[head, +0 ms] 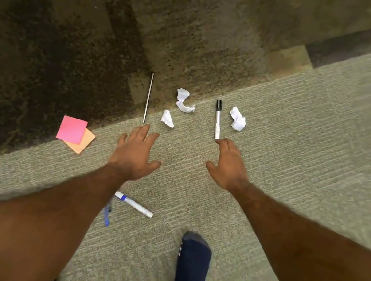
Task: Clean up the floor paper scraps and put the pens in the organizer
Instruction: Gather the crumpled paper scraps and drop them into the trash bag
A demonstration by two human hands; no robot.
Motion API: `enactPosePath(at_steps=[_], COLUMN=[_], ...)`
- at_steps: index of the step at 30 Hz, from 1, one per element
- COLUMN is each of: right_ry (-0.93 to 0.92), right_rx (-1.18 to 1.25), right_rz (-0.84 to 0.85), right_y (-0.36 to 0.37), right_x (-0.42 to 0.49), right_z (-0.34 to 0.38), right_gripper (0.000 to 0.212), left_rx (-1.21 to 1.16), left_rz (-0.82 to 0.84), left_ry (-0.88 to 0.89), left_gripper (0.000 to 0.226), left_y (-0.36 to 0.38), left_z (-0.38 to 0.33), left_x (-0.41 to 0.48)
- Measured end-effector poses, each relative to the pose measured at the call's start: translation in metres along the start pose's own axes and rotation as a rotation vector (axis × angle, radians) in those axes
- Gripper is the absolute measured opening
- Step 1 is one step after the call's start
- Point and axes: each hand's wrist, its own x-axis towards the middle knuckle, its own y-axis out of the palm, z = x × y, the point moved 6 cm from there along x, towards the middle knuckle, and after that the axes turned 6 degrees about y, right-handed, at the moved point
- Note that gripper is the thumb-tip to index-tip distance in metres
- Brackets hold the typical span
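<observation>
Head view: left hand (133, 153) and right hand (228, 165), both grips wide, empty. Right hand sits at the tail of the black-capped white marker (217, 118) on the grey carpet floor (300, 160), with crumpled white paper scraps (237, 119) beside it. A nudge could roll it away. The blue-capped white marker (133, 204) behind could get stepped on.

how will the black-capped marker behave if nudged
The black-capped marker looks round and rigid, so it would probably roll sideways, though the carpet likely slows it. It seems slim and light, an easy pinch for the right hand.
</observation>
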Motion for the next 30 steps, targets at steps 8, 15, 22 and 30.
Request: enactPosePath(at_steps=[8,15,22,30], right_ry=[0.054,0.063,0.005,-0.079], right_rx=[-0.013,-0.042,-0.031,-0.024], right_rz=[-0.071,-0.142,-0.193,-0.268], right_y=[-0.003,-0.004,0.002,0.003], right_x=[0.058,0.096,0.107,0.112], right_z=[-0.041,-0.048,-0.03,0.007], right_gripper=[0.076,0.078,0.073,0.065], left_rx=[0.084,0.094,0.007,-0.103], left_rz=[-0.013,-0.072,-0.126,-0.264], left_ry=[0.028,0.007,0.081,0.14], left_gripper=[0.088,0.092,0.039,0.019], left_y=[0.02,0.017,0.013,-0.012], left_z=[-0.017,-0.01,0.002,0.006], left_x=[0.065,0.118,0.138,0.146])
